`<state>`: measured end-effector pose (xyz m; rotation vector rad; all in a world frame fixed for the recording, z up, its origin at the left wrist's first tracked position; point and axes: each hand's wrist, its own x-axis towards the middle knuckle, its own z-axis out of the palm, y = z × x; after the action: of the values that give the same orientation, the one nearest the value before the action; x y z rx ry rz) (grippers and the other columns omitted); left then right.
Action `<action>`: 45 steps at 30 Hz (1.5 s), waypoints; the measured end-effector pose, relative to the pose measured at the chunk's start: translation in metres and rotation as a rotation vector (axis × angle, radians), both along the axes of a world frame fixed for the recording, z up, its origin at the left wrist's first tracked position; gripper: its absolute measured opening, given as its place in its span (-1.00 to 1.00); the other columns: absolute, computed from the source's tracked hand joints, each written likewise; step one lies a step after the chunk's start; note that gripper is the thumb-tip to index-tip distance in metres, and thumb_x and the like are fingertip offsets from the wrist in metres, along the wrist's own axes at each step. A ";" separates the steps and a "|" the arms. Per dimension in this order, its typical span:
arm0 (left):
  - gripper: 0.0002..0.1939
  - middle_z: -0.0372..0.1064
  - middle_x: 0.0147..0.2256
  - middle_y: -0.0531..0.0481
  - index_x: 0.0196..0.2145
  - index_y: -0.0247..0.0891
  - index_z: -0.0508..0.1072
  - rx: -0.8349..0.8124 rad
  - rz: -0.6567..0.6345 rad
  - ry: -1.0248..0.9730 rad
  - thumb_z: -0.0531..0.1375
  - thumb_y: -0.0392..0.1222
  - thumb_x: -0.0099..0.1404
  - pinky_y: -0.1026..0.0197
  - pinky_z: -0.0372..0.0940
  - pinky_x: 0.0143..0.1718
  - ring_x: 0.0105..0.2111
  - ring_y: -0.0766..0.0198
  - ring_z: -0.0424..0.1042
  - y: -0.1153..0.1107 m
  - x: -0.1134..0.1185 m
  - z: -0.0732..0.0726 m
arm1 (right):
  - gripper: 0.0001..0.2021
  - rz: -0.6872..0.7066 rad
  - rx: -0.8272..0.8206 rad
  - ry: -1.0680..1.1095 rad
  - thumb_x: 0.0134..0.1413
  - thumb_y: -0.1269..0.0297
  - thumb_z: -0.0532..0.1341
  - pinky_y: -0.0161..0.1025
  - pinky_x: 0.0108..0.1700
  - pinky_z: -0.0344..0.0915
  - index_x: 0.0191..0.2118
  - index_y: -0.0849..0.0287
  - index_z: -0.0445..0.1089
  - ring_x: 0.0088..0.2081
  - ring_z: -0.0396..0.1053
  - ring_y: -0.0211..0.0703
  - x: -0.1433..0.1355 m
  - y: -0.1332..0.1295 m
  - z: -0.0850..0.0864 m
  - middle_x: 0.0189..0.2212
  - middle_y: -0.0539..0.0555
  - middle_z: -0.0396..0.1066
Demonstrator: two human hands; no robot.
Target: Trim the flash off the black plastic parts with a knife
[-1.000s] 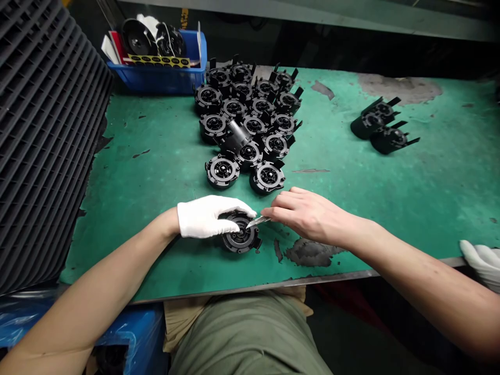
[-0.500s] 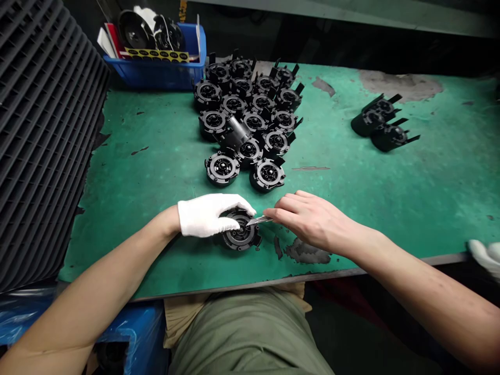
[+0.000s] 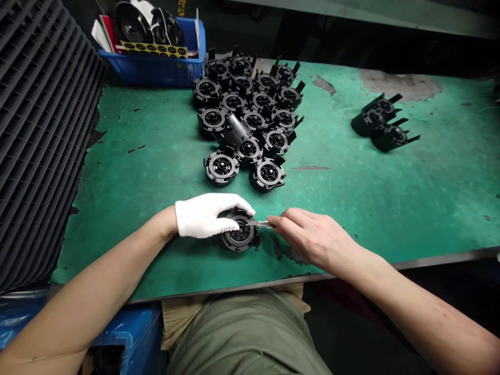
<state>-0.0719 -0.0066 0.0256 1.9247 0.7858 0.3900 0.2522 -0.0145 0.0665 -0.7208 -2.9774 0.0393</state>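
My left hand [image 3: 205, 216], in a white glove, grips a round black plastic housing [image 3: 241, 234] from its left side, thumb over the ringed top face and fingers around the far rim. The housing rests on the green tabletop near the front edge. My bare right hand [image 3: 308, 232] is closed on a thin metal craft knife [image 3: 261, 224]. Its blade points left and its tip lies over the ringed face, just right of my left thumb. Whether the tip touches the plastic I cannot tell.
Several similar black housings [image 3: 255, 121] stand grouped beyond my hands, one lying tilted on top. Three taller black parts [image 3: 385, 130] stand at the right. A blue bin [image 3: 156, 70] sits at the back left, beside black ribbed trays [image 3: 42, 130]. The green mat [image 3: 332, 192] has torn patches.
My right hand has shifted slightly and the knife lies flatter, its tip still over the housing. My left hand keeps its hold. A gloved hand at the right edge has mostly gone from view.
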 end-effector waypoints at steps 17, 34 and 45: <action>-0.59 0.53 0.22 -0.06 0.24 -0.18 0.47 0.016 0.008 -0.004 0.22 -0.19 0.47 0.13 0.33 0.35 0.22 0.13 0.53 0.000 0.001 0.001 | -0.80 -0.049 -0.104 0.130 0.59 0.31 0.09 -0.26 -0.40 0.21 0.13 0.22 0.38 -0.38 0.32 -0.20 -0.003 -0.006 -0.004 -0.30 0.03 0.39; -0.59 0.53 0.22 -0.07 0.24 -0.15 0.46 0.008 0.002 -0.005 0.23 -0.16 0.48 0.09 0.34 0.34 0.21 0.10 0.53 0.000 0.000 0.000 | -0.78 -0.033 -0.205 0.130 0.60 0.27 0.08 -0.29 -0.36 0.20 0.17 0.19 0.37 -0.34 0.36 -0.21 0.001 0.004 -0.010 -0.25 0.06 0.42; -0.58 0.52 0.23 -0.06 0.26 -0.16 0.45 -0.003 -0.001 0.000 0.23 -0.14 0.49 0.10 0.33 0.35 0.23 0.10 0.51 0.000 -0.001 -0.002 | -0.79 0.103 -0.113 0.019 0.55 0.42 0.03 -0.23 -0.37 0.12 0.08 0.20 0.39 -0.34 0.29 -0.18 -0.004 0.018 0.005 -0.30 0.04 0.38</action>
<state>-0.0733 -0.0066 0.0233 1.9218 0.7848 0.3881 0.2482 0.0030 0.0714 -0.5729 -3.0118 0.2208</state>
